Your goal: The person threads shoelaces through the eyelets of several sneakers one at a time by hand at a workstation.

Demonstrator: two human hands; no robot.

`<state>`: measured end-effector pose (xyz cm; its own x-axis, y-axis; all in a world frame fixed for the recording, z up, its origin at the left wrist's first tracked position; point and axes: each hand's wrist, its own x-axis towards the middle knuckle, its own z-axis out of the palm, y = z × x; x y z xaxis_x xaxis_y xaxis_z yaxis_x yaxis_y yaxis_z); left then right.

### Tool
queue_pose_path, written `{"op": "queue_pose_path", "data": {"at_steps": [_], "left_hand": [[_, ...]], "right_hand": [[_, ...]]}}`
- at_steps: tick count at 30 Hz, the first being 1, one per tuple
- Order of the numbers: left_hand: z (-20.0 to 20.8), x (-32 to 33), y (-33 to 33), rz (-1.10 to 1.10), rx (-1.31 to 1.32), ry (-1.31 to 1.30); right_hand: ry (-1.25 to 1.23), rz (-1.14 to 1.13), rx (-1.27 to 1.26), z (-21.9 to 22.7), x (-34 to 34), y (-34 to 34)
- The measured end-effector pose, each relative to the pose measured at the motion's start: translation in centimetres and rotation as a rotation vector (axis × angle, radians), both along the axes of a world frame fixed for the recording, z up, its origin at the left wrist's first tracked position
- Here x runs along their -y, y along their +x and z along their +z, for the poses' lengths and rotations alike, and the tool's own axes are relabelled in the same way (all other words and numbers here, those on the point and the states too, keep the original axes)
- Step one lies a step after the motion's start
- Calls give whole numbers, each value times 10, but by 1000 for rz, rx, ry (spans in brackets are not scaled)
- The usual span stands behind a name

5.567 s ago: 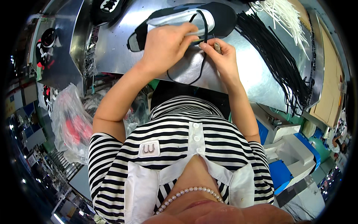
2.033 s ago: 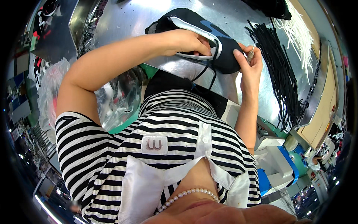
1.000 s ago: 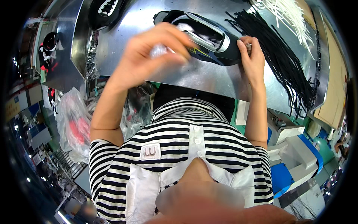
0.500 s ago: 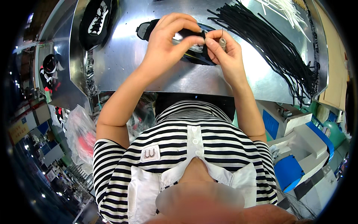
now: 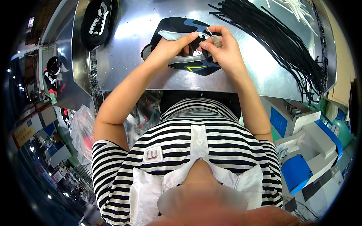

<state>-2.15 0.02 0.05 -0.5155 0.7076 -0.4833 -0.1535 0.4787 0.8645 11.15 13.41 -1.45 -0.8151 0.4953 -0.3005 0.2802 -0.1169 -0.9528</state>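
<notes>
A black shoe upper [image 5: 175, 25] with blue patches, a pale inner edge and a yellow-green mark lies on the metal table before me. My left hand [image 5: 170, 49] grips its near-left opening edge, thumb on top and fingers partly hidden inside. At the upper's right end, my right hand [image 5: 227, 49] is closed around the wrapped handle of a thin-pointed hand tool [image 5: 215, 40]. The tool's metal shaft points up and away, close to the eyelet edge. A dark strip, seemingly a black lace, hangs just under the right fingertips.
A thick bundle of black laces [image 5: 269, 43] spreads across the right of the metal table [image 5: 126, 62], with white laces [image 5: 296, 13] behind it. Far left lies a black shoe upper with white lacing [image 5: 98, 23]. Below the table are a plastic bag [image 5: 81, 130] and a grey-blue machine [image 5: 313, 150].
The upper has turned and opened toward me, showing more of its far side and inside. My left hand has come down and its fingers have gone inside the edge; the tool has tilted left.
</notes>
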Motion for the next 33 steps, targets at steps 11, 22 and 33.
{"op": "queue_pose_path", "data": {"at_steps": [11,22,33], "left_hand": [[3,12,17,70,-85,132],[5,14,21,29,-75,151],[2,8,35,-117,-24,64]], "right_hand": [[374,56,-146,10,4,20],[489,146,-151,6,-6,20],[741,277,29,4,-4,13]]}}
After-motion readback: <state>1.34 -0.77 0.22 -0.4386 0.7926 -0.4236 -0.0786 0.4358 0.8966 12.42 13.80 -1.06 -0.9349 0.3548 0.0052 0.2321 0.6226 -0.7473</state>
